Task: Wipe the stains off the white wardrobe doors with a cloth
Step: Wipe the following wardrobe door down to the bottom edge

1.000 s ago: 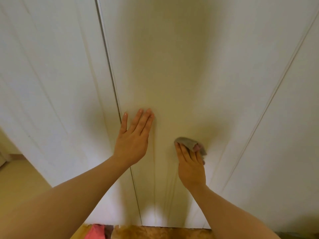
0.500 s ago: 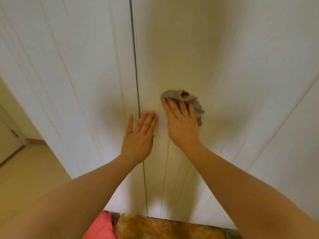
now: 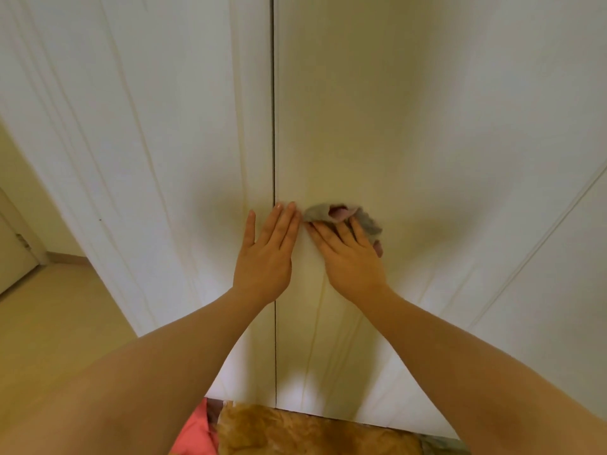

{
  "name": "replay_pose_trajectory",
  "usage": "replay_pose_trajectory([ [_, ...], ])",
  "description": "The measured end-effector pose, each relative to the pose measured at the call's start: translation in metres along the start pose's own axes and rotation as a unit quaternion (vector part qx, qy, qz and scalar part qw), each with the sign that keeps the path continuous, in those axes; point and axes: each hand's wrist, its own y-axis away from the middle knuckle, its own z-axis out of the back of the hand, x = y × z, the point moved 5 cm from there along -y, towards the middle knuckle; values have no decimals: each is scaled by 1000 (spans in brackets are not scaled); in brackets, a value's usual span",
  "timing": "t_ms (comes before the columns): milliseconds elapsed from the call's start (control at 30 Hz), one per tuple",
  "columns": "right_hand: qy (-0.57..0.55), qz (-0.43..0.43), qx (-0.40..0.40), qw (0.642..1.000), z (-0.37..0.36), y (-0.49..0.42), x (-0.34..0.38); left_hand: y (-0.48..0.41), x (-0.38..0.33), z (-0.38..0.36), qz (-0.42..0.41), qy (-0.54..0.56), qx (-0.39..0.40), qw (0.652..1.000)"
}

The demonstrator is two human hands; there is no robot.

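Moved grey cloth (image 3: pixel 331 213) down beside left hand (image 3: pixel 264 257). Pressing it, fingers straight, with right hand (image 3: pixel 351 261) onto right wardrobe door (image 3: pixel 410 110). Left flat over door seam (image 3: pixel 273 126), empty.

No legible text, label, brand, number or sign in view. Doors (image 3: pixel 427 126): plain white, unmarked. Cloth (image 3: pixel 369 223): grey with some pink, no print or tag readable.
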Motion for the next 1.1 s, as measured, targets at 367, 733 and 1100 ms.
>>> replay_pose_trajectory([
  [367,28,-69,-159,984,74,-107,-34,-7,23,4,14,-36,-14,999],
  [733,51,-21,-142,988,56,-67,-46,5,18,0,-45,-42,7,998],
  [1100,69,37,-118,990,22,-23,-28,-20,22,-3,-184,-12,-38,982],
])
